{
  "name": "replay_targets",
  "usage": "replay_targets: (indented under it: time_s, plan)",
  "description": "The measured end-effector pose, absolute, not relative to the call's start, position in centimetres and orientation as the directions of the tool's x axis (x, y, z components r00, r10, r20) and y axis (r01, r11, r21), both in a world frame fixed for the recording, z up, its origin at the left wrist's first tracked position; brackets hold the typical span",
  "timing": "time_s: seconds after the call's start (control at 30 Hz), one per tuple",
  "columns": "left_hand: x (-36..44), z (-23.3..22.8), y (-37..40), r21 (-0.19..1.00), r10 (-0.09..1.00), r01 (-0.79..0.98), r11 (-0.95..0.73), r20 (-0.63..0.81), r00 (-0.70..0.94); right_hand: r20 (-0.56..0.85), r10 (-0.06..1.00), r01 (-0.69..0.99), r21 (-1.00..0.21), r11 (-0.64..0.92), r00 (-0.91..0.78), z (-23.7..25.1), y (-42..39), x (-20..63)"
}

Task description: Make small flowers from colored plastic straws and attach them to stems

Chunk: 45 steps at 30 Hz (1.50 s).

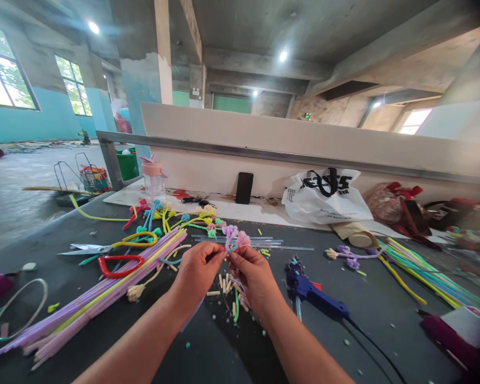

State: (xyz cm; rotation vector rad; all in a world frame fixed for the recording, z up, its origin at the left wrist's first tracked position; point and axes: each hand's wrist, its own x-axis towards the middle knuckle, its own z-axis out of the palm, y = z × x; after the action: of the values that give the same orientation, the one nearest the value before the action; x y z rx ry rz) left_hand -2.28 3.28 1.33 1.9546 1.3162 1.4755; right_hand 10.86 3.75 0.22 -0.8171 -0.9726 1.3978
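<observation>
My left hand [196,269] and my right hand [256,272] meet over the middle of the table, thumbs and fingertips pinched together. Between them is a small pipe-cleaner flower sprig, with a lilac flower head [230,233] and a pink flower head [244,239] rising above the fingers. A bit of blue stem [232,249] shows between the fingertips; the rest of it is covered. Below the hands lie short cream cut pieces [225,284] and a green pipe-cleaner piece [236,309]. Several finished pipe-cleaner flowers [166,214] lie behind my left hand.
Scissors [120,242] with red and yellow handles rest on a bundle of lilac pipe cleaners [100,298] at left. A blue glue gun [316,293] with a cord lies at right. A phone [244,188], a bottle [154,178] and a white bag [324,197] stand behind.
</observation>
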Motion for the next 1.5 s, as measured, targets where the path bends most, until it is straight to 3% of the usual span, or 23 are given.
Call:
replay_targets:
  time_s: [0.27, 0.6, 0.83, 0.97, 1.07, 1.17, 1.33, 1.5]
  plan:
    - [-1.9, 1.0, 3.3, 0.757, 0.838, 0.446, -0.477, 0.546, -0.030, 0.091, 0.994, -0.372, -0.926, 0.063, -0.058, 0.1, 3.7, 10.8]
    - [-1.7, 1.0, 3.0, 0.733, 0.810, 0.407, -0.545, 0.586, 0.028, 0.068, 0.998, -0.351, -0.934, 0.070, 0.018, 0.5, 3.2, 10.5]
    - [-1.9, 0.8, 3.2, 0.729, 0.807, 0.415, -0.545, 0.590, 0.023, 0.176, 0.982, -0.120, -0.976, 0.183, 0.066, 0.7, 2.8, 10.5]
    - [-2.1, 0.9, 3.2, 0.669, 0.763, 0.460, -0.584, 0.646, 0.030, 0.217, 0.974, -0.036, -0.975, 0.220, 0.063, 0.8, 2.6, 10.6]
    - [-2.1, 0.9, 3.1, 0.610, 0.720, 0.501, -0.615, 0.693, 0.041, 0.180, 0.983, -0.079, -0.980, 0.183, 0.047, 0.9, 2.6, 10.4]
    - [-2.0, 1.0, 3.1, 0.606, 0.714, 0.510, -0.611, 0.700, 0.024, 0.106, 0.994, -0.223, -0.969, 0.108, 0.023, 1.0, 2.5, 10.1]
    - [-2.2, 1.0, 3.5, 0.713, 0.779, 0.442, -0.544, 0.625, -0.049, 0.059, 0.997, -0.355, -0.934, 0.036, -0.053, 1.6, 2.0, 9.8]
    - [-2.6, 1.6, 3.5, 0.797, 0.839, 0.363, -0.483, 0.539, -0.069, -0.020, 0.990, -0.318, -0.946, -0.065, -0.140, 2.5, 2.0, 10.4]
